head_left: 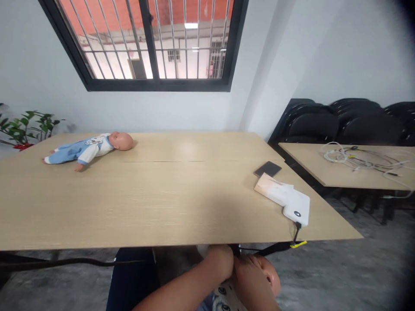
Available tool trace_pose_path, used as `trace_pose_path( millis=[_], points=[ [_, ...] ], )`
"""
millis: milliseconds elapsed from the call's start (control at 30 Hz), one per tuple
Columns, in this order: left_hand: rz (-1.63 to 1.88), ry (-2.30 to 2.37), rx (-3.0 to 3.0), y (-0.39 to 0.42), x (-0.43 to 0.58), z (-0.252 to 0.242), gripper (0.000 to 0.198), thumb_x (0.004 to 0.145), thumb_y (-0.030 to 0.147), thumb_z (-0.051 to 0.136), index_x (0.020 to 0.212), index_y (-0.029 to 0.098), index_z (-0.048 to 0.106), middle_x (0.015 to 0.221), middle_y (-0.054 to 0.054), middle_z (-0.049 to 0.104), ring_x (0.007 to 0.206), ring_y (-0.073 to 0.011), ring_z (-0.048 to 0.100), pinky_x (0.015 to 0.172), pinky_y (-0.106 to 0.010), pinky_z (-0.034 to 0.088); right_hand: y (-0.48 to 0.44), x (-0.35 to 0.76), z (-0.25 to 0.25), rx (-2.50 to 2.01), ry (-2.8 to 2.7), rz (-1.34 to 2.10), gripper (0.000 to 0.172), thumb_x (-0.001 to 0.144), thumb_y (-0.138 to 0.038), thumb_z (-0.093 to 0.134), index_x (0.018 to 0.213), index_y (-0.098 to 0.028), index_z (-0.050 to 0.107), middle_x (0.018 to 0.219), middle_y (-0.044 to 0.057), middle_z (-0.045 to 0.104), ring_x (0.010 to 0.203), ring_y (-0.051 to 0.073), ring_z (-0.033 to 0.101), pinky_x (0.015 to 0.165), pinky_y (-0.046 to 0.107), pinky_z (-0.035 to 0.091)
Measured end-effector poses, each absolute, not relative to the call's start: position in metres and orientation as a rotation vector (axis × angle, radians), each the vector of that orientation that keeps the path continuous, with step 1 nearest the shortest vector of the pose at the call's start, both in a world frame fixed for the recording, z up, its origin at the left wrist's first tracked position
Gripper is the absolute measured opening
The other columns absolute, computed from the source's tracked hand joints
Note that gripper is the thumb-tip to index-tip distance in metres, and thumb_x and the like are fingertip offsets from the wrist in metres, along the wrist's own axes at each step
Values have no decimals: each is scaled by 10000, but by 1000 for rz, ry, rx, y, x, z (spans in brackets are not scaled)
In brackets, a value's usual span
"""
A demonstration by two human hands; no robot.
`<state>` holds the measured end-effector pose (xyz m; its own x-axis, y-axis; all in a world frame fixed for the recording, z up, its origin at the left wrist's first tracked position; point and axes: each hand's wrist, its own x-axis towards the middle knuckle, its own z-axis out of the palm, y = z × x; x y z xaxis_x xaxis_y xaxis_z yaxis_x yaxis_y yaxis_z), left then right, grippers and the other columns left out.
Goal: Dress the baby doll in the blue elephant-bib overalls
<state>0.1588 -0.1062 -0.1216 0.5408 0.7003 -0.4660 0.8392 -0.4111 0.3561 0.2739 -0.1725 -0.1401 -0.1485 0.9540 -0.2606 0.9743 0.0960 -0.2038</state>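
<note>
The doll (224,299) is below the table's (155,207) near edge, its head (272,276) to the right. Your right hand (247,273) lies against the head, your left hand (223,260) just beside; their fingers are largely hidden, so I cannot tell whether either grips. It's probably light, head smooth and slippery; the clothed trunk should hold better.

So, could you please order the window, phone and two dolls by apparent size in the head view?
1. Window
2. Upper doll and lower doll, unranked: the lower is nearer and partly covered
3. Phone
</note>
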Motion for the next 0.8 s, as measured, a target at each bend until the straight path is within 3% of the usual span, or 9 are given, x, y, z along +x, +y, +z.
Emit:
trace_pose_path(
  millis=[167,367,567,667,800],
  points=[
    [-319,1368,2212,-114,161,-116,389,890,27,453,1093,10,784,1119,-273,753,1104,-365,716,957,-445,564,-173,275,-132,1981,2259,-474,319,867,-71,514,1034,-147,775,1059,149,765,1050,291,654,938,378,347],
    [-69,1357,2160,-123,145,-121,331,850,184,566,1090,69,764,1145,-215,751,1114,-362,695,977,-459,538,-186,282,-135,2081,2256,-459,351,966,-118,444,996,-174,789,1024,130,767,1025,280,648,939,389,343],
    [107,1364,2069,-135,134,-132,330,888,285,523,1085,137,743,1173,-173,729,1161,-345,658,989,-464,523,-193,290,-138,2126,2280,-592,335,994,-189,464,997,-228,797,1062,99,749,1072,285,633,965,403,348],
    [23,1301,2105,-137,132,-134,448,908,382,522,1183,88,718,1276,-237,683,1228,-408,619,1006,-525,517,-196,292,-133,2110,2294,-654,326,967,-183,486,950,-240,807,1037,89,751,1061,280,637,962,400,359],
    [-278,1180,2183,-141,134,-130,579,866,376,590,1319,23,662,1323,-310,654,1193,-444,656,960,-525,546,-206,293,-129,2045,2270,-769,364,890,-130,502,1003,-273,817,1054,66,770,1052,272,654,964,394,380]
  ],
)
